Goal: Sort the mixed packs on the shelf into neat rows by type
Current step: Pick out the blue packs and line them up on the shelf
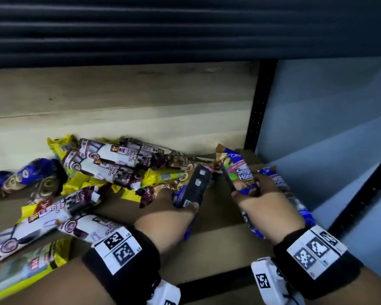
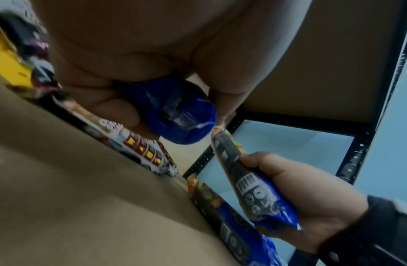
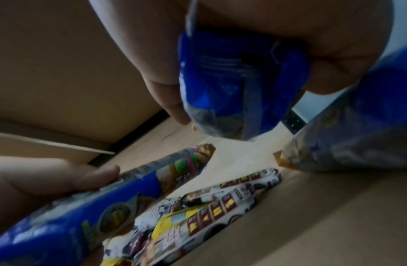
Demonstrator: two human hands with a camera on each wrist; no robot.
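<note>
My left hand [image 1: 174,209] grips a blue snack pack [image 1: 194,188] with its dark back turned up, just right of the pile. In the left wrist view its blue end [image 2: 182,115] sits between thumb and fingers. My right hand [image 1: 260,199] holds a second blue snack pack [image 1: 240,175], printed face up, a little above the shelf's right end; the right wrist view shows this pack [image 3: 232,81] pinched from both sides. A third pack of that type [image 1: 282,183] lies on the board under my right hand.
A mixed pile covers the left half of the brown shelf board [image 1: 216,245]: white-and-maroon rolls [image 1: 110,159], yellow packs [image 1: 62,144] and blue packs [image 1: 31,172]. A black upright [image 1: 257,111] and pale blue wall [image 1: 328,106] bound the right side.
</note>
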